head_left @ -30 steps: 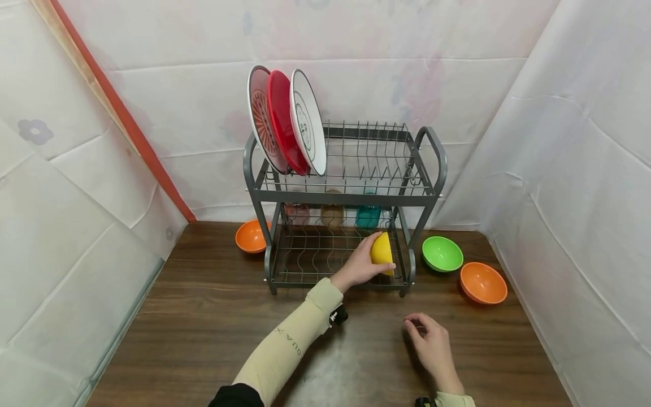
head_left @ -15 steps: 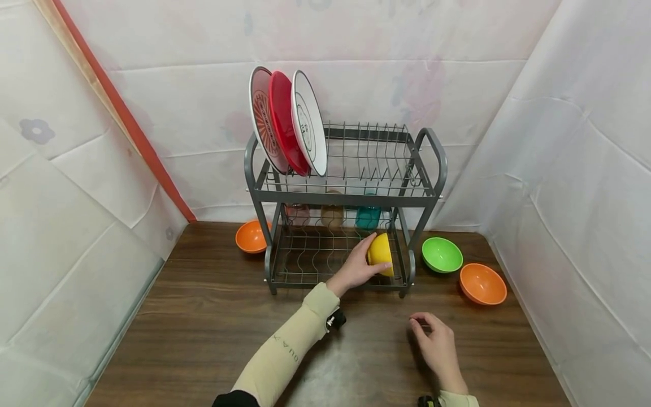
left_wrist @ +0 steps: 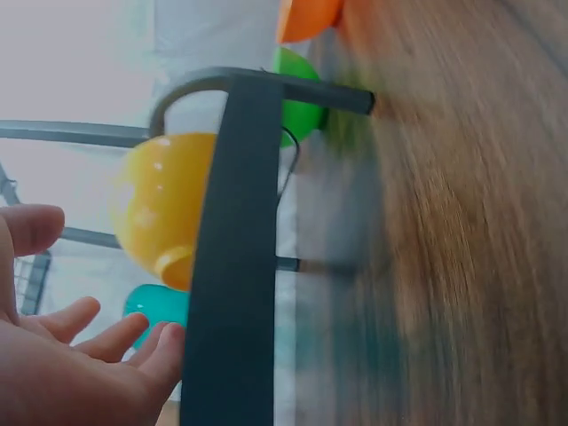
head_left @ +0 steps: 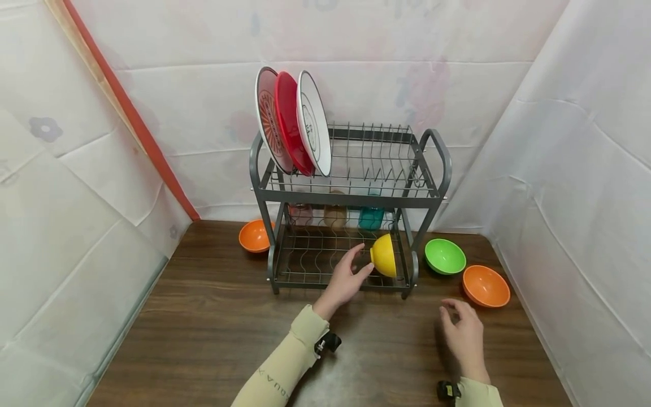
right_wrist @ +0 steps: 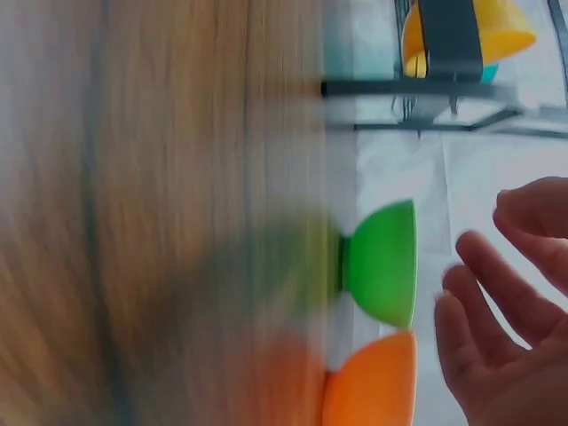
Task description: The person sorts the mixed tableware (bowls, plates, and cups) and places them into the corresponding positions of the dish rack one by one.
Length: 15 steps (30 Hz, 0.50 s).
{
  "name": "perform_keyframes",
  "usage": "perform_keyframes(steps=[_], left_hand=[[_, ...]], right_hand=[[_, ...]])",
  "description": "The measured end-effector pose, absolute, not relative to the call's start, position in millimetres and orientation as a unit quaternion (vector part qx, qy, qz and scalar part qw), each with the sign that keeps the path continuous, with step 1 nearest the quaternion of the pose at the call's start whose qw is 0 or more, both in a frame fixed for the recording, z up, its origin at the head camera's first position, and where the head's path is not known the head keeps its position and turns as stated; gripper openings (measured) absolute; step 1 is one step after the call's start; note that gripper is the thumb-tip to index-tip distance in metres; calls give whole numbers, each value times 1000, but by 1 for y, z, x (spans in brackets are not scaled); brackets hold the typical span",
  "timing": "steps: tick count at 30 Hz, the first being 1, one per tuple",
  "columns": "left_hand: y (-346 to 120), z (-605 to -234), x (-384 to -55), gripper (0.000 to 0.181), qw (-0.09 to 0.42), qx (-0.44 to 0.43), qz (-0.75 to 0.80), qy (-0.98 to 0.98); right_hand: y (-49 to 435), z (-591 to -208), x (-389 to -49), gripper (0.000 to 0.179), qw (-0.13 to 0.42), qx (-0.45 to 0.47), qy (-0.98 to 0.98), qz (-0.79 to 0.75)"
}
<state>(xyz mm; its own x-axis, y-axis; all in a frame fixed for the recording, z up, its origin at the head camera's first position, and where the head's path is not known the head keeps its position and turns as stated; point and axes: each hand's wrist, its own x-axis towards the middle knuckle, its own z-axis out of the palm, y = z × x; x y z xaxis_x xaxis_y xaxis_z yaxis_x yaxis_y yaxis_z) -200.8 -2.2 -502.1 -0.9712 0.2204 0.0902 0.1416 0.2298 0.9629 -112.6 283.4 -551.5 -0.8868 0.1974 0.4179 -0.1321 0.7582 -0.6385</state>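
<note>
A yellow bowl [head_left: 383, 256] stands on its side at the right end of the dish rack's lower tier [head_left: 305, 277], its opening turned right. Just left of it is my left hand [head_left: 344, 280], thumb and fingers spread apart; in the left wrist view a gap shows between the fingers and the yellow bowl [left_wrist: 164, 200]. My right hand [head_left: 465, 339] hovers over the table, fingers loosely bent and holding nothing. Closest to it are an orange bowl [head_left: 486, 286] and a green bowl [head_left: 445, 256], both upright on the table to the right of the rack.
Three plates, one of them the white plate [head_left: 313, 124], lean upright on the upper tier's left side. Behind the lower tier stand pink, brown and teal cups [head_left: 371, 218]. Another orange bowl [head_left: 255, 236] sits left of the rack. Pale sheets [head_left: 585, 215] border the table.
My left hand has let go of the yellow bowl and drawn back to the left and toward me. My right hand has moved right, closer to the orange bowl.
</note>
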Motion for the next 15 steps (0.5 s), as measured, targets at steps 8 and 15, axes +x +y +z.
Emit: perform_keyframes(steps=[8, 15], left_hand=[[-8, -483, -162, 43, 6, 106, 671, 734], [-11, -505, -143, 23, 68, 115, 714, 688]], right_hand=[[314, -556, -129, 40, 258, -14, -919, 297], [332, -560, -130, 50, 157, -64, -952, 256]])
